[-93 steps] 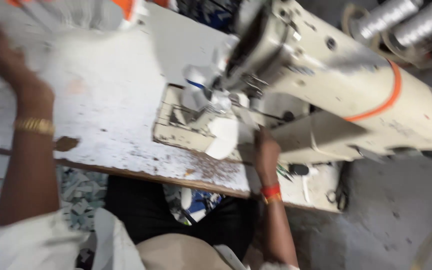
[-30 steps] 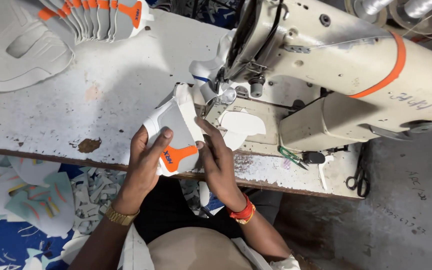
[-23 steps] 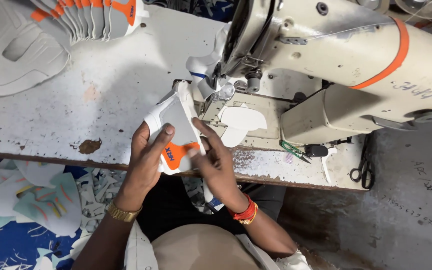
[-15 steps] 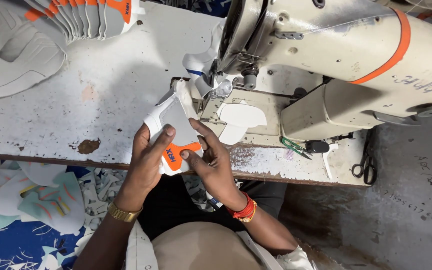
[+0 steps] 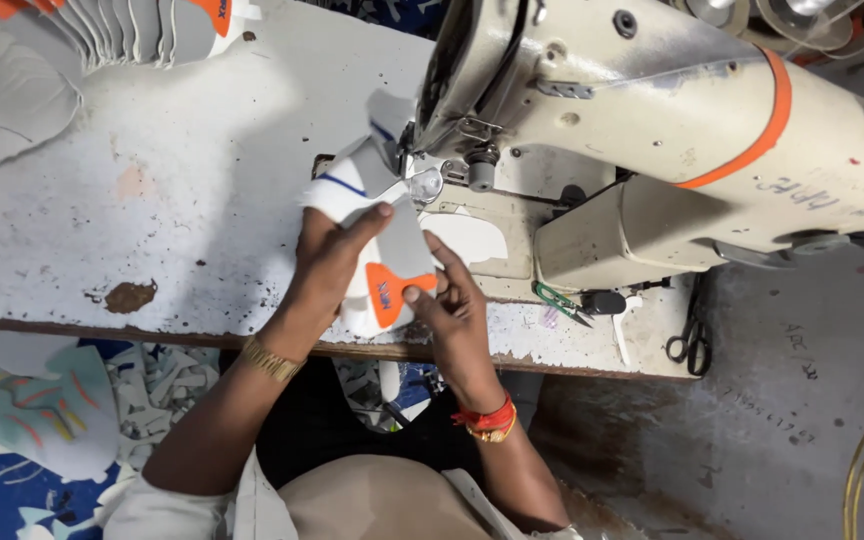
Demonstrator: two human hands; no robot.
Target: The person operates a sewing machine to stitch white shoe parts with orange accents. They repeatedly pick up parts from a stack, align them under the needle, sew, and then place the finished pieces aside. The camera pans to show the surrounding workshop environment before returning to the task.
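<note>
1. Head view, the setting: worn white paint covers the tabletop (image 5: 102,200), chipped and stained, with a cream sewing machine (image 5: 652,130) banded in orange standing on its right half. Grey concrete floor (image 5: 772,420) lies beyond the right end, and paper scraps (image 5: 42,420) litter the ground under the near edge.

2. Head view, the work: a white shoe piece (image 5: 392,255) with an orange patch lies at the needle plate, its top end tucked under the machine head. The left hand (image 5: 327,265) grasps its left side, thumb pressed on top. The right hand (image 5: 452,310) pins the lower right corner with spread fingertips. Judging by this, the piece is placed for stitching, but no finished seam can be made out. A fanned stack of cut pieces (image 5: 122,35) waits at the far left, so much seems left to do.

3. Head view, edges and room: the piece overhangs close to the tabletop's near edge. Bare surface opens to the left. On the right, green clippers (image 5: 557,300) and black scissors (image 5: 690,335) crowd the narrow strip beside the machine base.
</note>
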